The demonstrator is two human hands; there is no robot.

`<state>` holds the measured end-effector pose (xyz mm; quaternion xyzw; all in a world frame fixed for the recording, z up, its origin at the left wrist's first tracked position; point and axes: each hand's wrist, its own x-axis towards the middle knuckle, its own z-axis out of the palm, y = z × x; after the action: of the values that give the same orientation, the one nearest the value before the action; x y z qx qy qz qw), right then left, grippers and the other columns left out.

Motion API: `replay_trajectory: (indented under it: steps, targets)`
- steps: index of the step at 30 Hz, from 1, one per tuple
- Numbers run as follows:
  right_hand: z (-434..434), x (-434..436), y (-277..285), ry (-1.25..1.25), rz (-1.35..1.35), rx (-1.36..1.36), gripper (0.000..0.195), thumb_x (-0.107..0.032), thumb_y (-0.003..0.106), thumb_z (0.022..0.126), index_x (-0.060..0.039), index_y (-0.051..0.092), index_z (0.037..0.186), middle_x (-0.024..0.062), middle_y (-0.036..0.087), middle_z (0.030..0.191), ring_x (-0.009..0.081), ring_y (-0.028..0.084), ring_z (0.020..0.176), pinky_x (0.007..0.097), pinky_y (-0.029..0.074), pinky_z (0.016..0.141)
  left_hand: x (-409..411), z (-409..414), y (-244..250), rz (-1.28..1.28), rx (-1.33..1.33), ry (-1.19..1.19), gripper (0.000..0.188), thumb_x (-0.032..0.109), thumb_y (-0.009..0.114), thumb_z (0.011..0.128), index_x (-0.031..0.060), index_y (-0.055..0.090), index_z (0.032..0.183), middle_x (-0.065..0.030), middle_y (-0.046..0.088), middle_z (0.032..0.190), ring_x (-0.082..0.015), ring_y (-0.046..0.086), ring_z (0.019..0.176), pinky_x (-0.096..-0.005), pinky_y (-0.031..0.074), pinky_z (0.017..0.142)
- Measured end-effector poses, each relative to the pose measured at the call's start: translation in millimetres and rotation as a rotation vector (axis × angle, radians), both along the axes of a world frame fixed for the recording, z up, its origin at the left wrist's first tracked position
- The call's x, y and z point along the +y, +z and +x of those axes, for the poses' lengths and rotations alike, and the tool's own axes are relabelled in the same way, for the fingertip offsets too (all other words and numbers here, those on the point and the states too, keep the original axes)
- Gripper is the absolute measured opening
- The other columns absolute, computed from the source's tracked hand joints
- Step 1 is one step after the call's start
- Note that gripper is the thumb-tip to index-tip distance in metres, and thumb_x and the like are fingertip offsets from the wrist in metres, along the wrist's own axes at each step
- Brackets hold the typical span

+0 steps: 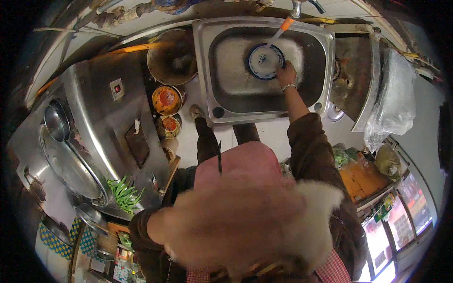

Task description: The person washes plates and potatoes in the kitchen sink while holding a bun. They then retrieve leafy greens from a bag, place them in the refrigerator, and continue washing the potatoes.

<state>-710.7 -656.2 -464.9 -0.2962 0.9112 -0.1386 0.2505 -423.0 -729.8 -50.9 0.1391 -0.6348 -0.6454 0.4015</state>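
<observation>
My right hand (pixel 287 73) grips the right rim of a white plate with a blue patterned border (pixel 262 69). It holds the plate inside a stainless steel sink (pixel 247 100). Water runs from a tap (pixel 296 9) with an orange end piece (pixel 287 23) and lands at the plate's upper edge. A bracelet (pixel 289 87) circles my right wrist. Close to the camera, my left hand (pixel 240 215) is a large blur beyond its brown sleeve, in front of my pink apron (pixel 240 159). Its fingers and anything in them cannot be made out.
Left of the sink stand a large round bin (pixel 171 58) and an orange-stained bucket (pixel 166 100). A steel counter (pixel 106 116) carries green vegetables (pixel 124 194) and a large wok (pixel 72 162). To the right lie clear plastic sheeting (pixel 398 95) and an orange board (pixel 364 178).
</observation>
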Motion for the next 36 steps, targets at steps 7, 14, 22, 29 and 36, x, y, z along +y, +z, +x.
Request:
replay_trajectory:
  steps: [7,14,22,29,36]
  targets:
    - [2.0,18.4,-36.3,0.203,-0.045,0.070,0.050,-0.047,0.060,0.087,0.0018,0.066,0.095,0.0251,0.068,0.090,0.0421,0.066,0.086,0.0487,0.053,0.078,2.2,17.4,-66.0,0.744,-0.253,0.374,0.057,-0.021,0.069,0.065,0.0049,0.049,0.112,-0.0192,0.058,0.125,-0.0292,0.057,0.118,-0.0398,0.051,0.099]
    - [-18.2,13.2,-35.5,0.159,0.265,-0.068,0.041,-0.042,0.059,0.087,-0.0018,0.066,0.096,0.0216,0.069,0.091,0.0404,0.066,0.086,0.0475,0.051,0.078,-1.9,63.1,-86.0,0.731,-0.247,0.608,0.055,-0.020,0.068,0.066,0.0059,0.050,0.111,-0.0180,0.056,0.127,-0.0272,0.057,0.118,-0.0388,0.051,0.099]
    - [-25.2,-2.2,-41.8,0.291,0.001,0.018,0.041,-0.042,0.058,0.089,-0.0022,0.065,0.097,0.0203,0.068,0.084,0.0380,0.066,0.079,0.0466,0.051,0.076,-9.2,118.8,-84.6,0.409,-0.249,0.816,0.053,-0.023,0.066,0.066,0.0068,0.054,0.108,-0.0166,0.057,0.127,-0.0238,0.057,0.118,-0.0385,0.051,0.099]
    - [-42.2,19.1,-87.8,0.523,-0.432,0.269,0.042,-0.042,0.057,0.090,-0.0016,0.065,0.092,0.0221,0.068,0.085,0.0404,0.065,0.080,0.0475,0.051,0.074,-15.7,149.1,-66.7,0.269,-0.162,0.938,0.060,-0.022,0.067,0.069,0.0049,0.050,0.120,-0.0193,0.057,0.127,-0.0260,0.057,0.119,-0.0391,0.053,0.097]
    - [-29.3,-4.4,-41.1,0.367,0.096,0.028,0.035,-0.031,0.060,0.088,0.0006,0.061,0.103,0.0239,0.067,0.094,0.0429,0.063,0.085,0.0482,0.051,0.077,-13.3,155.6,-61.8,0.180,-0.191,1.050,0.063,-0.016,0.075,0.069,0.0056,0.049,0.122,-0.0190,0.057,0.128,-0.0273,0.056,0.120,-0.0404,0.051,0.100]
